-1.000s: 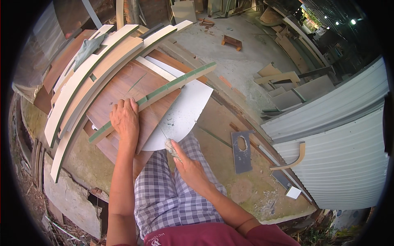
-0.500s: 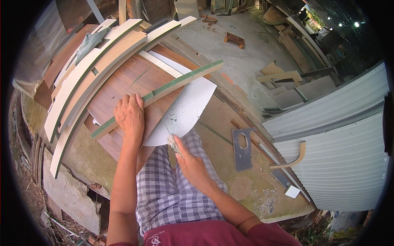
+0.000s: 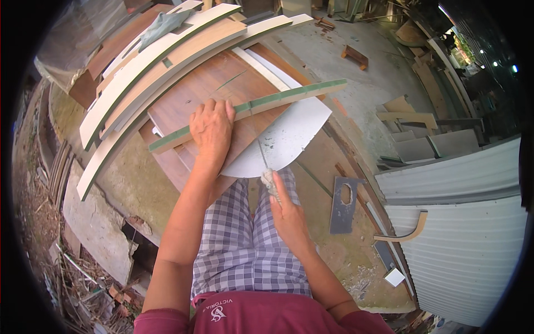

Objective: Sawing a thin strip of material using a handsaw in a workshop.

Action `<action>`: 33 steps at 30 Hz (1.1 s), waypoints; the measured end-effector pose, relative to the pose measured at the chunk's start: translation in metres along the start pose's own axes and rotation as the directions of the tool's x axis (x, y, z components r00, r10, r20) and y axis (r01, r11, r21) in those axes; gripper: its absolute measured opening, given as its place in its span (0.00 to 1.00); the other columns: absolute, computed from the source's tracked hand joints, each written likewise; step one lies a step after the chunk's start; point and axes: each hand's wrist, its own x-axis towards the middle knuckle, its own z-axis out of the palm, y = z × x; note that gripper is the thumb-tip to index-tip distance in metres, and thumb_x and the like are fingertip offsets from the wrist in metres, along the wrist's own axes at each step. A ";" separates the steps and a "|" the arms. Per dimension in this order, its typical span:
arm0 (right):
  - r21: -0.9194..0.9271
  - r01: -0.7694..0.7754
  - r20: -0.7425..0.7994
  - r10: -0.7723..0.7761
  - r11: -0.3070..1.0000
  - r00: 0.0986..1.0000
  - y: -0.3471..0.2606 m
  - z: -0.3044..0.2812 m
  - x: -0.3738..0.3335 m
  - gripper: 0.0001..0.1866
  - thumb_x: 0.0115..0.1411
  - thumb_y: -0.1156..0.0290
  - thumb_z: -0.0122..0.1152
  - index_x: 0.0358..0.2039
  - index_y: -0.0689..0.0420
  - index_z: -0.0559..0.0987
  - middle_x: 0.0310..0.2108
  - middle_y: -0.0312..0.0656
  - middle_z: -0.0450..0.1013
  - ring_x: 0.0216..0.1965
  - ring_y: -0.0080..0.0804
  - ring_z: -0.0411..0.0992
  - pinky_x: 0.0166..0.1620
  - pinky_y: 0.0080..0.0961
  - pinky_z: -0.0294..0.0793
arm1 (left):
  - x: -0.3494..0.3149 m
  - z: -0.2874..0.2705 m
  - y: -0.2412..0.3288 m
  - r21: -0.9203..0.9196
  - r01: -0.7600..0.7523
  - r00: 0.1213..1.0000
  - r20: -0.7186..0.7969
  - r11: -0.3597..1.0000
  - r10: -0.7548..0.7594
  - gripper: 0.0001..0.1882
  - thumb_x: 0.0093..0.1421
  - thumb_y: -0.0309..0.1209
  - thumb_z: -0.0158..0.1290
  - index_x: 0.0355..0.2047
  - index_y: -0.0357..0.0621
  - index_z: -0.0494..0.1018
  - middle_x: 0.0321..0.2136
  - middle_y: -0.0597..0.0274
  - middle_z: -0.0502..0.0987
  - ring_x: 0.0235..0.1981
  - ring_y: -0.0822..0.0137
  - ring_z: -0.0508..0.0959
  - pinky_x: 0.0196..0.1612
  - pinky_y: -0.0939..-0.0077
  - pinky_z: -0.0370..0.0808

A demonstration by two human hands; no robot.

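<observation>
My left hand (image 3: pixel 211 129) grips a long, narrow board (image 3: pixel 295 96) with a green edge facing up, its fingers curled over the far side. Dark cross lines mark the green edge. My right hand (image 3: pixel 289 218) is closed around the pale, wrapped handle of a narrow hand saw (image 3: pixel 263 156). The thin blade reaches away from me, and its far end meets the board just right of my left hand. Beneath the board lie a brown wood-grain panel (image 3: pixel 189 92) and a white curved sheet (image 3: pixel 295 129) sprinkled with green bits.
Curved pale boards (image 3: pixel 194 42) are stacked at the left, with a grey-blue cloth (image 3: pixel 161 28) on top. A grey plate with a hole (image 3: pixel 340 214) and a curved strip (image 3: pixel 409 235) lie to the right, near corrugated metal sheets (image 3: pixel 456 245). Offcuts (image 3: pixel 417 147) lean further back.
The view has shifted, so everything sits further right. The saw's blade has moved forward from over the white sheet to the board's edge. My left hand keeps its hold.
</observation>
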 end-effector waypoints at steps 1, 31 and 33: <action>0.010 0.007 0.018 -0.008 1.000 1.000 -0.003 -0.001 0.006 0.31 0.68 0.68 0.48 0.69 0.43 0.54 0.30 0.57 0.77 0.26 0.55 0.76 0.30 0.45 0.73 | 0.000 -0.001 0.001 -0.033 -0.005 1.000 0.000 0.999 0.005 0.11 0.60 0.36 0.53 0.23 0.46 0.75 0.24 0.60 0.74 0.30 0.58 0.75 0.34 0.63 0.68; -0.042 -0.097 0.049 0.099 0.994 0.994 0.003 0.003 -0.017 0.30 0.67 0.70 0.47 0.69 0.46 0.55 0.54 0.59 0.70 0.48 0.60 0.73 0.46 0.46 0.74 | -0.004 -0.002 0.005 -0.099 0.030 0.999 -0.025 0.995 -0.032 0.10 0.57 0.36 0.56 0.21 0.48 0.74 0.22 0.63 0.71 0.27 0.61 0.73 0.32 0.67 0.66; 0.029 -0.024 0.032 0.023 0.999 0.999 -0.005 0.004 0.006 0.30 0.67 0.69 0.46 0.69 0.46 0.55 0.54 0.58 0.71 0.48 0.62 0.73 0.46 0.46 0.73 | -0.005 -0.004 0.002 -0.095 0.038 0.999 -0.016 0.995 -0.040 0.10 0.57 0.36 0.55 0.21 0.48 0.74 0.22 0.63 0.71 0.27 0.61 0.72 0.32 0.67 0.66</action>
